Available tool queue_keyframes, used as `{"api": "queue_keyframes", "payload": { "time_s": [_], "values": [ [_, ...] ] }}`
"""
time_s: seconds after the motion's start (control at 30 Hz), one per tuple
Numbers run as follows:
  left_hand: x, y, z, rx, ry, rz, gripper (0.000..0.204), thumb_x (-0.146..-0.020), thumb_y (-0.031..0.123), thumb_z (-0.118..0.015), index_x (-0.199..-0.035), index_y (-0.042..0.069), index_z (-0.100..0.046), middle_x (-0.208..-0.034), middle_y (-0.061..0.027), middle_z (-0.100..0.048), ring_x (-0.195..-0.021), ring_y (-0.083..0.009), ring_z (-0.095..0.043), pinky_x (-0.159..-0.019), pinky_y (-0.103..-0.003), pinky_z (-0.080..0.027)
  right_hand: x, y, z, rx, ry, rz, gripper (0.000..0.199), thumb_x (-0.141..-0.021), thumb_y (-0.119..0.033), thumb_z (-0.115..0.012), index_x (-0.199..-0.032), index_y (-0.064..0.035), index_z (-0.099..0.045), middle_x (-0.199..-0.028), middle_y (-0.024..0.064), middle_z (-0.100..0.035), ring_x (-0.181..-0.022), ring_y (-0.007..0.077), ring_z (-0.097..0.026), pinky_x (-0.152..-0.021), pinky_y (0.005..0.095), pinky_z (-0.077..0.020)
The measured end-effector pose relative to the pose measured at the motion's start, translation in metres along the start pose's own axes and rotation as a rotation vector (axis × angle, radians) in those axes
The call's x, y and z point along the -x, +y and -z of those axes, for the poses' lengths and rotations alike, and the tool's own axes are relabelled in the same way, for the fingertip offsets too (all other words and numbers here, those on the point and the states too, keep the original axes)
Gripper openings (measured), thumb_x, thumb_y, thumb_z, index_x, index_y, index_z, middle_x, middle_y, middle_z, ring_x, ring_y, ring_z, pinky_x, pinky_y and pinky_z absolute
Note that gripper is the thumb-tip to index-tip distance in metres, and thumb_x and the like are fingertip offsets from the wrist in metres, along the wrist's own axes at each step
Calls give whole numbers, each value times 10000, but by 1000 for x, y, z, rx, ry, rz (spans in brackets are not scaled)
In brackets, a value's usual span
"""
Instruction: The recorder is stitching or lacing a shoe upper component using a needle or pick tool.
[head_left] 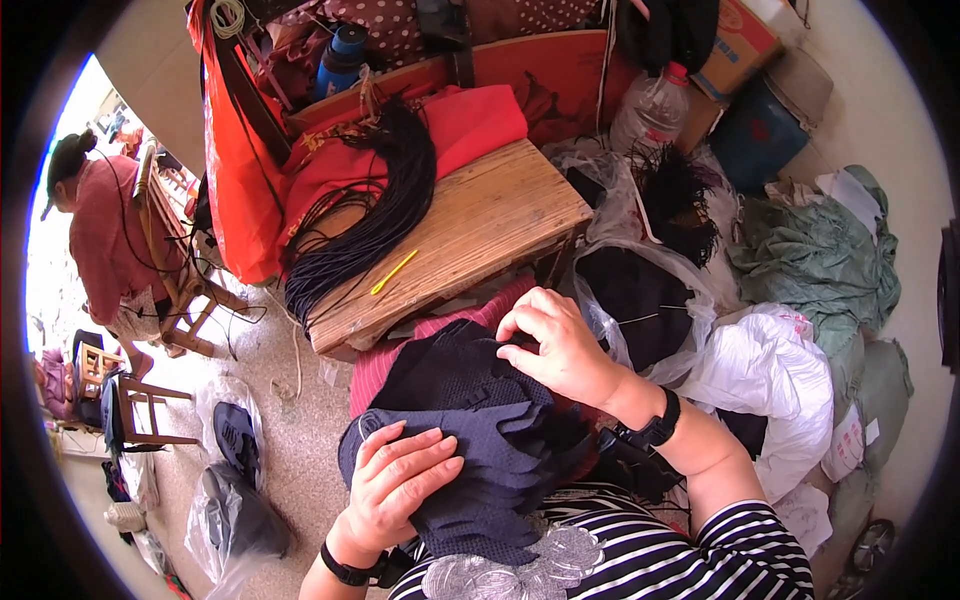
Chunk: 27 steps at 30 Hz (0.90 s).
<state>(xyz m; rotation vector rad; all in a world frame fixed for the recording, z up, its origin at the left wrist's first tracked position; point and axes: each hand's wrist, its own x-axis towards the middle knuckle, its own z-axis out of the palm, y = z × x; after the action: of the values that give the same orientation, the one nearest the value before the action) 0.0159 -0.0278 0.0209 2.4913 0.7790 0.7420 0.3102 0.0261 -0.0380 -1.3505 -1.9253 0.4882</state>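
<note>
A heap of dark navy and black cut fabric pieces (470,440) rests on my lap, with layered edges that overlap. My left hand (395,485) lies over the lower left of it, fingers stretched flat on the navy cloth. Above the black mesh-like piece (480,385) at the far side, my right hand (560,345) curls with thumb and fingertips almost together. Whatever sits between those tips is too small or dark to make out. Under the heap shows a red striped cloth (435,335).
Just beyond, a wooden bench (500,215) bears a bundle of black cords (390,200) and a yellow hook-like tool (395,272). On the right stand a plastic bag of dark cloth (640,300) and a white sack (765,375). A person (110,220) sits at far left.
</note>
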Motion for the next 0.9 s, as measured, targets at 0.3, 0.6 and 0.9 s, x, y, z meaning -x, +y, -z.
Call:
{"api": "queue_keyframes", "payload": {
  "time_s": [0.3, 0.6, 0.9],
  "values": [
    [3, -1, -3, -3, 32, 13, 479, -746, 233, -744, -1206, 103, -743, -1331, -109, -695, -1249, -290, -659, -1144, -485, -394, -2, -35, 43, -485, -281, 138, 124, -883, -36, -716, -982, -45, -641, -961, 87, -681, -910, 287, -673, -851, 386, -519],
    [-2, -4, 7, 22, -107, -6, 430, -778, 211, -715, -1194, 104, -715, -1337, -87, -706, -1297, -259, -640, -1202, -528, -327, 1, -23, 42, -691, -410, -152, 107, -973, -104, -699, -1043, -23, -699, -998, 83, -745, -940, 246, -713, -838, 356, -550],
    [-1, -1, 4, 19, -70, 8, 418, -775, 201, -717, -1181, 100, -724, -1332, -98, -708, -1273, -267, -655, -1168, -493, -370, 4, 12, 2, 183, 55, 103, 204, -808, -91, -788, -1005, -82, -740, -932, 66, -672, -892, 269, -628, -815, 410, -499]
  ]
}}
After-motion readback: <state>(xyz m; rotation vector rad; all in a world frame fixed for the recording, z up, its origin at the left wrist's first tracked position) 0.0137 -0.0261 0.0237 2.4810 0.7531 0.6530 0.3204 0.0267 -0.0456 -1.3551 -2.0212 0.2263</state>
